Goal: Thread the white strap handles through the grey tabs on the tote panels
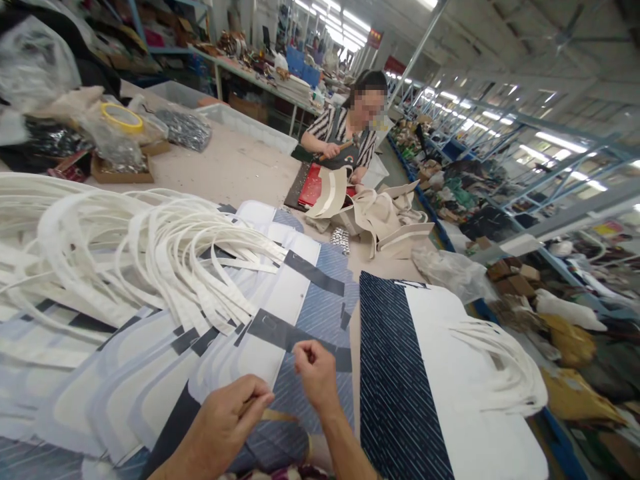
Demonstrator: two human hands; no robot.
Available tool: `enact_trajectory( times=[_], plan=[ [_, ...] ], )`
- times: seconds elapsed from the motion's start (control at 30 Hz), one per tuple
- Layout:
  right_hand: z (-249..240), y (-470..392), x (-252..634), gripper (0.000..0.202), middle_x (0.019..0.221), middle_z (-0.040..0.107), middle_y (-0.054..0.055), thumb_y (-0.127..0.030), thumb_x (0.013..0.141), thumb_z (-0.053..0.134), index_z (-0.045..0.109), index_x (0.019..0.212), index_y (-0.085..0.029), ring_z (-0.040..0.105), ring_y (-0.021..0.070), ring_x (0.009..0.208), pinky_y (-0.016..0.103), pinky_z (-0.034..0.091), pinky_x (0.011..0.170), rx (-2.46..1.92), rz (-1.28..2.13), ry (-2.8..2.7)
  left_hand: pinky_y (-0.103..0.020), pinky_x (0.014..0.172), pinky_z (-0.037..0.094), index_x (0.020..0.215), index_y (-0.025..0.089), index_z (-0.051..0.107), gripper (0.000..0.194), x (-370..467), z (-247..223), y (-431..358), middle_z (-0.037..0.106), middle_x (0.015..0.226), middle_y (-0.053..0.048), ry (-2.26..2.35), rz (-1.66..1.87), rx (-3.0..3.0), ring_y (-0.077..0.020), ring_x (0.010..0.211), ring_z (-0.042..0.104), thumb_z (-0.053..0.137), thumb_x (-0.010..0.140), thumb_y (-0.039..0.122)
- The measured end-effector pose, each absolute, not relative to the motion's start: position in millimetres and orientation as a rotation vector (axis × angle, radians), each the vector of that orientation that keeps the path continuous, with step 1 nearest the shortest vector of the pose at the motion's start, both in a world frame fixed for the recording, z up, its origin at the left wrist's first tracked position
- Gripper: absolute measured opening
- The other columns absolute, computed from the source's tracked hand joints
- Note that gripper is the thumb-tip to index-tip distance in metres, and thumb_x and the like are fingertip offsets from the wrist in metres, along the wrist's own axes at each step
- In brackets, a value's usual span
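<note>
My left hand [225, 417] is at the bottom centre, its thumb and fingertips pressed together; whatever it may hold is too small to make out. To its right, my right hand [317, 373] is curled closed, over the blue striped fabric [327, 313], with its pinch also hiding any small thing. Just above the hands lies a dark grey strip [280, 331] across the white and blue panels. A second grey strip [315, 273] lies farther up. White looped straps [170, 260] spread over the stacked panels on the left.
Right of my hands lies a dark blue striped piece [395, 373] beside white panels [460, 373] with straps. Across the table [235, 167], a person [345, 140] holds a tool near beige pieces [380, 220]. Yellow tape [121, 117] and plastic bags sit at the far left.
</note>
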State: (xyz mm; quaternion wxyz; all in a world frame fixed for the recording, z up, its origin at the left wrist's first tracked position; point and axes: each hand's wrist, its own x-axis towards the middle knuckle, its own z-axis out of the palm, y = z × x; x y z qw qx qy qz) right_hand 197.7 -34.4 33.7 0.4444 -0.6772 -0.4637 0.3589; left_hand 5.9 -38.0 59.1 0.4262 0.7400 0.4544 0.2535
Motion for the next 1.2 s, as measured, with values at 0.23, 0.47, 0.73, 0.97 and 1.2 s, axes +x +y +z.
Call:
enact_trajectory(
  times=[0.23,0.47,0.73,0.97,1.2],
  plan=[
    [-5,59,238,0.037,0.063,0.065,0.0,-0.049,0.068,0.067,0.071,0.081,-0.014,0.058,0.0128,0.056,0.023,0.047,0.052,-1.634,1.04,-0.842,-0.023,0.058,0.043,0.073,0.025,0.055,0.033,-28,15,-17,0.057,0.061,0.006,1.339,0.47,1.805,-0.0147,0.057,0.059,0.043,0.092,0.049],
    [-20,97,243,0.03,0.054,0.059,-0.002,-0.042,0.07,0.064,0.07,0.077,-0.013,0.05,0.0107,0.049,0.021,0.039,0.046,-1.74,1.011,-0.92,-0.024,0.063,0.042,0.076,0.026,0.054,0.029,-34,-7,-16,0.06,0.065,0.006,1.389,0.45,1.863,-0.0153,0.061,0.062,0.04,0.095,0.044],
    [-22,112,241,0.018,0.054,0.059,-0.004,-0.031,0.074,0.06,0.068,0.079,-0.016,0.057,0.0122,0.051,0.022,0.044,0.052,-1.917,0.982,-1.047,-0.025,0.061,0.042,0.074,0.025,0.053,0.031,-34,-7,-14,0.059,0.063,0.004,1.359,0.413,1.89,-0.0164,0.058,0.061,0.038,0.094,0.044],
    [-20,114,274,0.048,0.044,0.051,-0.009,-0.037,0.064,0.078,0.061,0.102,-0.014,0.051,0.0146,0.036,0.024,0.041,0.042,-2.126,0.932,-1.008,-0.025,0.065,0.041,0.077,0.025,0.053,0.028,-34,-6,-16,0.062,0.067,0.004,1.368,0.35,1.879,-0.0163,0.064,0.062,0.039,0.095,0.042],
    [2,97,229,0.019,0.081,0.066,0.002,-0.032,0.084,0.061,0.065,0.096,-0.017,0.063,0.015,0.073,0.028,0.052,0.076,-1.979,0.737,-1.169,-0.024,0.063,0.04,0.075,0.024,0.053,0.031,-35,2,-14,0.059,0.064,0.005,1.333,0.39,1.794,-0.0152,0.061,0.058,0.04,0.094,0.045]
  ],
)
